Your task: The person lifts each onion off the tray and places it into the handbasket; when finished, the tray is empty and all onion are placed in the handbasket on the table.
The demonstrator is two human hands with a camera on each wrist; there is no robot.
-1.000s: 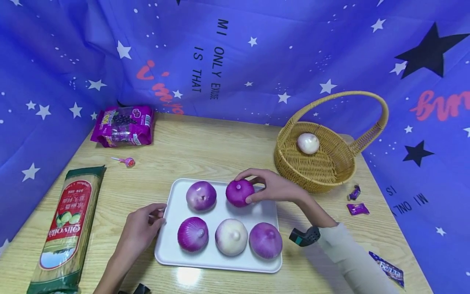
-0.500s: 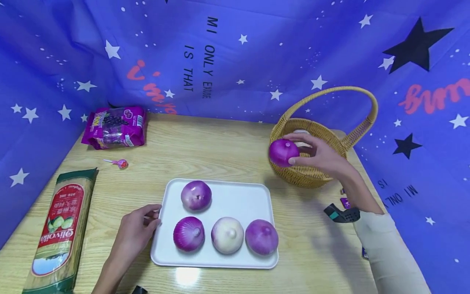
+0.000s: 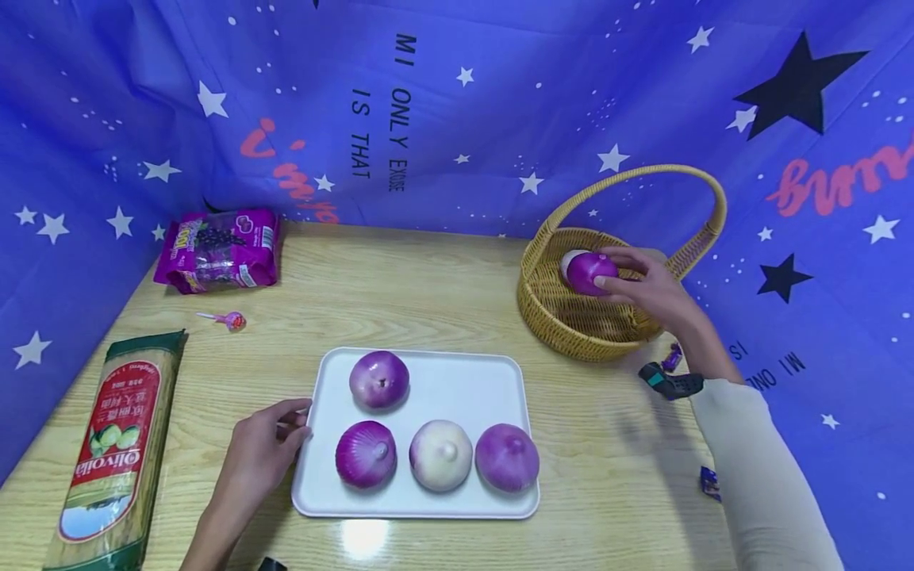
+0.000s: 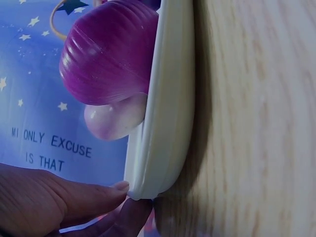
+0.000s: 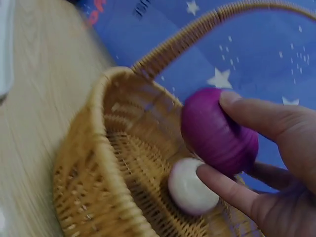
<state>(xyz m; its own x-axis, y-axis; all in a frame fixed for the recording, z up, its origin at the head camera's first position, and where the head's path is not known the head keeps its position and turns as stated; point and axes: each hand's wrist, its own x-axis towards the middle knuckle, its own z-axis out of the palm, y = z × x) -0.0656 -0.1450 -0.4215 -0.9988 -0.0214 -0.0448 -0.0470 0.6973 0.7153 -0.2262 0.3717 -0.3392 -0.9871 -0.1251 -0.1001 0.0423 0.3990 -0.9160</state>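
My right hand [image 3: 646,285] grips a purple onion [image 3: 592,274] between thumb and fingers, over the inside of the wicker basket [image 3: 564,329]. A whitish onion [image 5: 190,187] lies on the basket floor, partly hidden behind the held one in the head view. At the left edge of the white tray [image 3: 471,381], my left hand [image 3: 260,448] pinches the rim with thumb and fingertips. On the tray sit a purple onion [image 3: 379,381] at the back left, a striped purple one [image 3: 366,454], a white one [image 3: 440,455] and a pale purple one [image 3: 507,457] along the front.
A green-ended spaghetti pack [image 3: 117,452] lies at the left. Behind it are a lollipop [image 3: 232,320] and a purple candy bag [image 3: 221,250]. Small wrapped sweets, one a blue wrapper [image 3: 710,482], lie at the right. The basket's tall handle [image 3: 646,176] arches over it.
My right hand has lifted the purple onion from the tray's back right and carried it rightward and back, into the basket opening. My left hand has stayed at the tray edge.
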